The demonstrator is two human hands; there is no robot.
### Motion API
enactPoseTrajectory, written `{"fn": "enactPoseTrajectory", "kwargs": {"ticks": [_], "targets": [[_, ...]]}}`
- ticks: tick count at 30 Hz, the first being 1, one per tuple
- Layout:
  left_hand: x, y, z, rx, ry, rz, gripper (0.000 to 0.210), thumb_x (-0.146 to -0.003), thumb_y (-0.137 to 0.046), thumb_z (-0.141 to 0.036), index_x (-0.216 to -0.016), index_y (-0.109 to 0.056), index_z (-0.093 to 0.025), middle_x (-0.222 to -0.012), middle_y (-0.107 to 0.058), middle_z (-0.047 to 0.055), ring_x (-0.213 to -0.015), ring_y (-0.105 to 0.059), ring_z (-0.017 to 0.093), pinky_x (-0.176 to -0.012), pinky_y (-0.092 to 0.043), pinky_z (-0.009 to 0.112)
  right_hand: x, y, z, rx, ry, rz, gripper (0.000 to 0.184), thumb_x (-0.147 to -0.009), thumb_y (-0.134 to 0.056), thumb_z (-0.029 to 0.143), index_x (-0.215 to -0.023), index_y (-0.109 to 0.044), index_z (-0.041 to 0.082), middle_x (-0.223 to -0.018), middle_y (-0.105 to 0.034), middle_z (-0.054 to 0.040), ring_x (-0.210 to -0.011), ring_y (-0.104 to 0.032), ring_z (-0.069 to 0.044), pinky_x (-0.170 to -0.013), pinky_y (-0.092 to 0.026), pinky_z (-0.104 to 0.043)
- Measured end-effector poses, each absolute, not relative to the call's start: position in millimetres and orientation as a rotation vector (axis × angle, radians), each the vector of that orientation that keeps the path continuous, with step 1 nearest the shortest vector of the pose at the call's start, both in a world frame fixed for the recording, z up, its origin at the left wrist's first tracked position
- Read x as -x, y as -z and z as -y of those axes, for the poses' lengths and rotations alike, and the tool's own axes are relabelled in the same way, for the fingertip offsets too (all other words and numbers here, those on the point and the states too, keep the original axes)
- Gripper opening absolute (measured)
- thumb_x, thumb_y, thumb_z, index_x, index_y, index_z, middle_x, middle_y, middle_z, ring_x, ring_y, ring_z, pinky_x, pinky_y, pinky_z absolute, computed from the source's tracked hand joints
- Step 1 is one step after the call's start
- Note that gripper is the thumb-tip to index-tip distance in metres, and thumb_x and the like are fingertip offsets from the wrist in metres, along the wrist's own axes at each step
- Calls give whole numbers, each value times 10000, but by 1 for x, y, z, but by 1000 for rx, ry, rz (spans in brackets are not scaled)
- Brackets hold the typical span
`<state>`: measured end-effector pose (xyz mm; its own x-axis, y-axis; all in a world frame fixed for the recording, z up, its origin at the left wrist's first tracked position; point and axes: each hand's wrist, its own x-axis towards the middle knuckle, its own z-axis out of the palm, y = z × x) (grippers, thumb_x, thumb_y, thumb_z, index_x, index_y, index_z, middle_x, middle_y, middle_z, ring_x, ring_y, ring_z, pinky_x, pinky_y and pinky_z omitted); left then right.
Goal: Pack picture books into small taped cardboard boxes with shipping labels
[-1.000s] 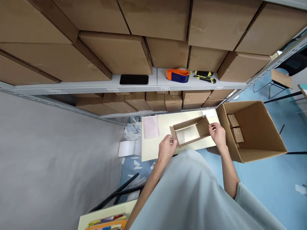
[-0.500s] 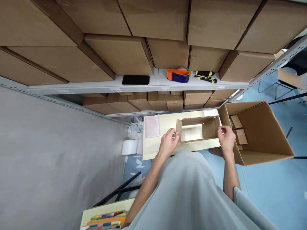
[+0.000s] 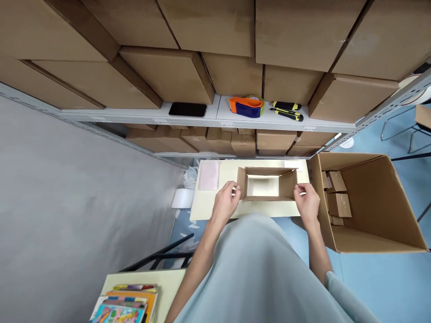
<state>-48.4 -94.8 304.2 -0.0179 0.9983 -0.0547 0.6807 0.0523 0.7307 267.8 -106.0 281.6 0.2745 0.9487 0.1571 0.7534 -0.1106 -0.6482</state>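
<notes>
Two hands (image 3: 225, 202) (image 3: 307, 204) hold one open carton (image 3: 288, 185) by its two ends.

The held carton (image 3: 288, 185) has straightened along the tabletop (image 3: 206, 204).

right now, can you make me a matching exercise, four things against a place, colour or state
1. open cardboard box
2. utility knives
3. booklets
4. large carton

a. stacked at the picture's lower left
b. smaller boxes inside
c. between left hand and right hand
d. yellow and black

Pairs: 1-c, 2-d, 3-a, 4-b
</notes>
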Motion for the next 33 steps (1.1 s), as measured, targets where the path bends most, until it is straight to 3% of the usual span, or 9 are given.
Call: {"fn": "enactPoseTrajectory", "kwargs": {"ticks": [9,20,26,29,33], "targets": [[81,-270,114,-1754,-453,-2015,246,-1060,-429,-400,-947,-588,-250,-934,-708,68,-763,-691,235,-734,-471,331,-220,-236,111,1811,-578,1657,226,-1044,-474,336,-969,-655,223,-953,-713,-91,-754,-693,-212,-701,-554,-336],[87,-250,132,-1825,-511,-1996,340,-1069,-492,-430,-1201,-717,-212,-1205,-766,108,-757,-733,218,-781,-541,349,-195,-225,121,1771,-740,1811,201,-1072,-578,369,-1150,-706,235,-1139,-738,-105,-856,-728,-248,-808,-596,-371],[86,-256,137,-1926,-463,-1938,402,-1067,-526,-473,-1316,-754,-254,-1265,-750,102,-798,-745,231,-745,-558,358,-194,-221,122,1818,-707,1824,249,-1056,-629,342,-1237,-726,203,-1314,-712,-156,-1245,-667,-335,-1095,-565,-477],[78,-251,136,-1907,-485,-1813,424,-1068,-525,-536,-1327,-761,-298,-1278,-752,82,-900,-758,254,-843,-597,381,-196,-221,122,1828,-732,1869,281,-1047,-665,348,-1262,-740,182,-1458,-658,-186,-1376,-603,-350,-1207,-507,-514],[77,-238,135,-1933,-446,-1631,492,-1044,-522,-645,-1271,-783,-295,-1367,-743,95,-1228,-703,333,-1083,-569,449,-205,-221,123,1803,-751,1958,360,-1049,-696,430,-1284,-753,164,-1539,-620,-201,-1461,-552,-356,-1256,-477,-517]]}}
